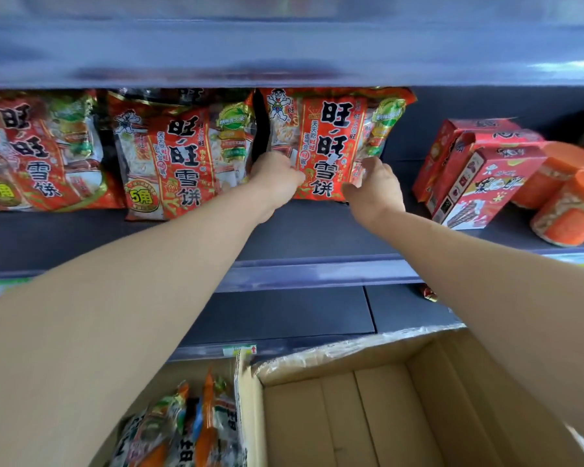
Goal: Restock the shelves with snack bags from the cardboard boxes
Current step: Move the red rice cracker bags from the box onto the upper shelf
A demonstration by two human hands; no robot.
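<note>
A red snack bag with black characters stands upright at the back of the grey shelf. My left hand grips its lower left edge. My right hand holds its lower right edge with curled fingers. Two more red snack bags, one beside it and one at the far left, stand on the same shelf. Below, a cardboard box is open with its bottom bare. Left of it, more snack bags stand in another box.
Red cartons lean at the right of the shelf, with orange-lidded jars beyond them. A blue shelf edge overhangs above. A lower dark shelf lies under my arms, with a small red wrapper on it.
</note>
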